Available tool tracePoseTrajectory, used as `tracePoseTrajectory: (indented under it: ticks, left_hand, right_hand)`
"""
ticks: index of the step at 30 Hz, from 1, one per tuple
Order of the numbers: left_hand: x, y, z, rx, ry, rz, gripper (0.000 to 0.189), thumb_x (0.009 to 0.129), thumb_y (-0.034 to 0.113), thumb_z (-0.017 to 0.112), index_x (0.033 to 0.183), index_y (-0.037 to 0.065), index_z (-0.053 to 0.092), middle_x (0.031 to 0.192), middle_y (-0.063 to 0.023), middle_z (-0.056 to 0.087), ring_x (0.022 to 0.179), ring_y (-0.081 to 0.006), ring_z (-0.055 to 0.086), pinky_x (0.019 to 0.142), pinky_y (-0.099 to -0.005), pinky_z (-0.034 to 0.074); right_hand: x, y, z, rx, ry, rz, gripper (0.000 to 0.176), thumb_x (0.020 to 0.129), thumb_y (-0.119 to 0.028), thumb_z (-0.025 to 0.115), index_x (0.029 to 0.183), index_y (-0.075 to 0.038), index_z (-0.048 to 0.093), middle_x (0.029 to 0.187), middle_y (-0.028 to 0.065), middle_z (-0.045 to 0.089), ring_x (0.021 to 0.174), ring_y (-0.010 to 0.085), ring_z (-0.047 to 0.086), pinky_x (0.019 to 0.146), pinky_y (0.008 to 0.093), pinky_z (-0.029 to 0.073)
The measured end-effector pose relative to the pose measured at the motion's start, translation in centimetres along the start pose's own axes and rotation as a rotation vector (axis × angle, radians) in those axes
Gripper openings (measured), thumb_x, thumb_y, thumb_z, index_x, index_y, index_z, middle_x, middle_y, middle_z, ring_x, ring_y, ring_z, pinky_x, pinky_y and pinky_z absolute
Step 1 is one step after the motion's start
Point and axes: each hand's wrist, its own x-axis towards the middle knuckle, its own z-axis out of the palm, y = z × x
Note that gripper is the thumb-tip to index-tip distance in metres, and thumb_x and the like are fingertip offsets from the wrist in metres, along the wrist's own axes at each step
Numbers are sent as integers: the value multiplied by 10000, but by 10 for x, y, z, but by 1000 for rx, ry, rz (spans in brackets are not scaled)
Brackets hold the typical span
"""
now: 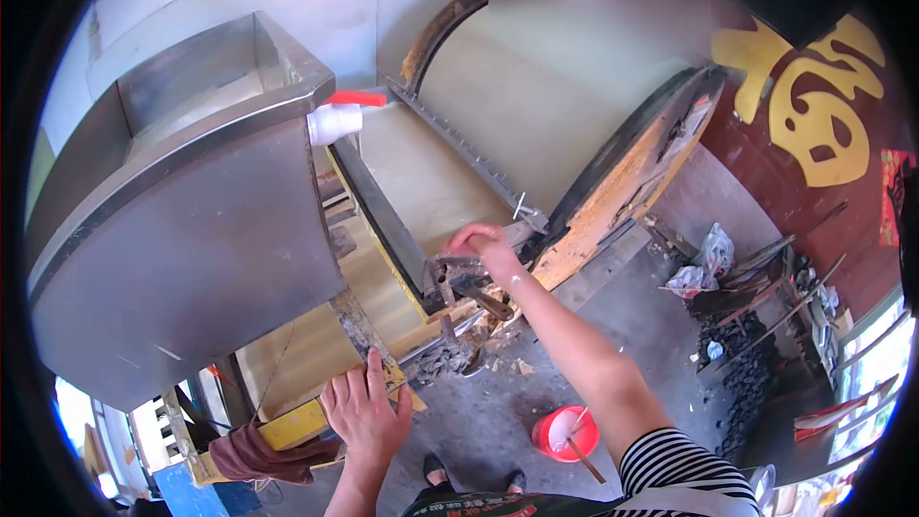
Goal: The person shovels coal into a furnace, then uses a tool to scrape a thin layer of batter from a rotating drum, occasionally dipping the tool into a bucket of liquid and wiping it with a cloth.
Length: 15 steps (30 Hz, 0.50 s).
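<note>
My left hand (367, 414) rests on the corner of a yellow-edged wooden frame (302, 424), its fingers spread. My right hand (485, 247) is over the near end of a shallow trough (407, 172) with a pale surface. Its fingers are bent together and slightly blurred; I cannot make out what they hold, if anything. Just below that hand are rusty metal fittings (442, 273) and a short wooden handle (493, 303). Beyond the trough is a large drum (536, 86) with a pale, smooth surface. A bolted metal bar (459, 146) runs along it.
At left stands a stainless steel tank (191, 220) with a white valve (335, 124) and red lever (357, 98). A brown cloth (263, 455) hangs on the frame. On the floor are a red bucket (553, 442) with a stick and a heap of coal (751, 402).
</note>
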Motion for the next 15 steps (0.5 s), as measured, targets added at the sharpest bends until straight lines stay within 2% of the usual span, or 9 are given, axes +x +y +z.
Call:
tracePoseTrajectory:
  ticks: [1, 2, 4, 7, 9, 10, 13, 14, 15]
  left_hand:
    - [0, 1, -1, 3, 3, 2, 604, 666, 284, 657, 1193, 25, 516, 1000, -142, 529, 967, -334, 486, 862, -449, 349]
    - [-1, 1, -1, 6, 3, 8, 603, 666, 283, 658, 1193, 26, 516, 998, -141, 529, 966, -334, 486, 863, -447, 350]
    - [-3, 0, 1, 15, -7, 3, 612, 668, 305, 658, 1196, 30, 516, 991, -140, 528, 965, -330, 485, 861, -451, 353]
    - [-4, 3, 2, 14, -42, -18, 622, 668, 330, 657, 1200, 39, 516, 975, -135, 530, 948, -320, 486, 854, -454, 357]
    - [-5, 6, 1, 47, -65, -42, 627, 668, 336, 656, 1205, 45, 514, 962, -134, 535, 921, -315, 491, 846, -453, 361]
    - [-6, 8, 1, 64, -62, -20, 630, 669, 340, 655, 1209, 47, 512, 959, -135, 537, 911, -315, 493, 841, -453, 363]
    - [-12, 17, -2, 76, -107, -28, 662, 709, 364, 640, 1282, 81, 465, 1023, -163, 535, 970, -357, 479, 849, -487, 366]
    - [-5, 27, -16, 254, -92, 28, 505, 787, 501, 615, 1027, 57, 603, 967, -155, 596, 849, -319, 565, 740, -462, 448]
    - [-10, 24, -10, 283, -47, 48, 544, 759, 539, 598, 1010, 56, 612, 933, -126, 597, 845, -321, 547, 742, -458, 418]
  right_hand:
    - [-1, 0, -1, 393, 44, -64, 151, 766, 3, 484, 785, 12, 634, 869, 144, 660, 896, 281, 643, 853, 377, 488]
    - [-5, -7, 0, 396, 48, -67, 151, 766, 3, 484, 785, 12, 634, 869, 144, 660, 896, 281, 643, 853, 377, 488]
    - [-20, -34, 1, 705, -13, -75, 136, 777, -26, 502, 825, 6, 625, 934, 178, 649, 952, 313, 627, 890, 401, 477]
    - [-50, -52, -8, 806, -37, -53, 151, 792, -52, 508, 883, 21, 605, 991, 206, 637, 955, 335, 618, 912, 427, 463]
    - [-78, -53, -24, 666, 17, -27, 240, 851, -171, 540, 1003, 10, 587, 987, 199, 641, 949, 300, 625, 871, 387, 478]
    - [-99, -60, -30, 492, 53, -44, 284, 871, -239, 540, 1020, 1, 574, 970, 153, 655, 925, 245, 633, 826, 344, 482]
    - [-171, -49, -62, 266, 258, 73, 208, 921, -228, 540, 962, -30, 588, 846, 85, 654, 826, 153, 630, 743, 259, 485]
    - [-200, -50, -71, 193, 312, 114, 197, 935, -211, 517, 928, -31, 596, 820, 63, 649, 801, 135, 623, 731, 254, 484]
    - [-231, -38, -85, 194, 336, 76, 162, 934, -173, 515, 918, -33, 594, 819, 53, 647, 786, 127, 619, 723, 255, 483]
